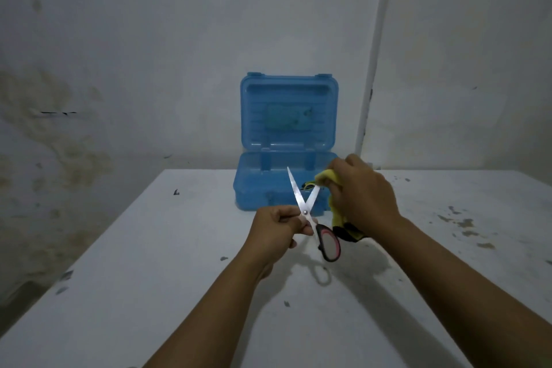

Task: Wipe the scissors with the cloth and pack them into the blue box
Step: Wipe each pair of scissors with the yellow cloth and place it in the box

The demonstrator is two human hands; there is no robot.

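The scissors [298, 193], with steel blades spread apart and black-and-pink handles, are held up above the table. My left hand [276, 228] grips them near the pivot and one handle. My right hand [363, 193] clutches a yellow cloth [325, 178] with a black edge, wrapped around the tip of the right blade. Behind them, at the far edge of the table, the blue box [260, 185] stands with its lid up against the wall.
The white table [185, 293] has chipped paint and dark specks, more so on the right side. A stained wall stands right behind the box, with a white pipe [370, 69] running up it.
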